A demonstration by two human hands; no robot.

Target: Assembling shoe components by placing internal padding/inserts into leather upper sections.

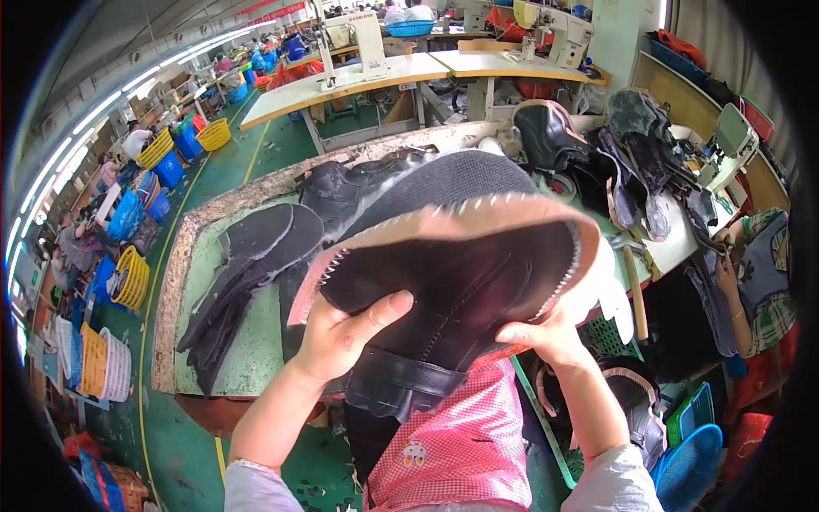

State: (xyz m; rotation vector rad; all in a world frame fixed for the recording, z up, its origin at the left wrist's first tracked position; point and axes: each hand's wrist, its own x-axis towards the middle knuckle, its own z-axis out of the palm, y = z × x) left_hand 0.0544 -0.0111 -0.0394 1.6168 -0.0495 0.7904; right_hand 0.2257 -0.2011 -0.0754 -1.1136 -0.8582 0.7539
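In front of me I hold up a black boot upper (444,299), its dark inside facing me. A tan edge with pale stitches runs around its wide opening. My left hand (337,337) grips the left side, thumb on the inside and fingers hidden behind. On the right side my right hand (546,333) grips it the same way. A stack of flat black cut pieces (256,256) lies on the green worktable top, left of the upper. More black boot uppers (550,136) lie at the table's far right.
The worktable's worn rim (183,256) curves round the left side. A hammer (636,290) with a wooden handle stands right of my right hand. Another person (759,273) works at the far right beside a sewing machine (734,149). A blue basket (689,465) sits low at right.
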